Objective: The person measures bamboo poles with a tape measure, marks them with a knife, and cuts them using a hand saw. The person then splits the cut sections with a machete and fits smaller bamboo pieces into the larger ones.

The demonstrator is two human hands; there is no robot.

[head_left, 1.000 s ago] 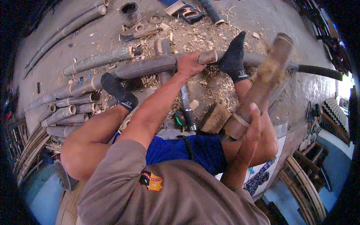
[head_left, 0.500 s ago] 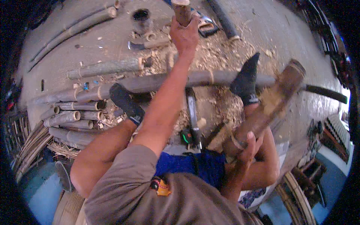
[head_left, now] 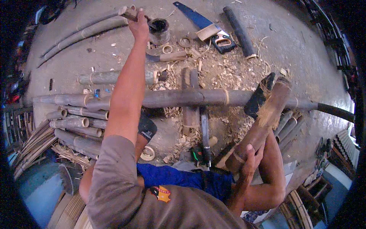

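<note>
My left hand [head_left: 139,28] reaches far out at the upper left, its fingers closed round a short brown bamboo piece [head_left: 130,14]. That piece is beside a grey pot [head_left: 160,33] with a dark inside. On the right, my right hand [head_left: 250,162] holds the lower part of a thick bamboo tube [head_left: 253,131]. The tube slants up and away along my right leg. Its upper half is scraped pale, with frayed fibres hanging from it. Past its far end lies a long bamboo pole [head_left: 183,97], crossing in front of me, with my dark-socked right foot on it.
A blue-bladed handsaw [head_left: 197,17] and a dark bamboo length [head_left: 239,32] lie at the back. A curved-blade tool [head_left: 167,57] rests near wood chips [head_left: 228,63]. Cut bamboo tubes [head_left: 72,123] are stacked at left. Long poles [head_left: 87,34] lie far left.
My left hand has swung left and slightly farther away with the short bamboo piece. My right hand still holds the thick tube, whose far end has shifted left and nearer.
</note>
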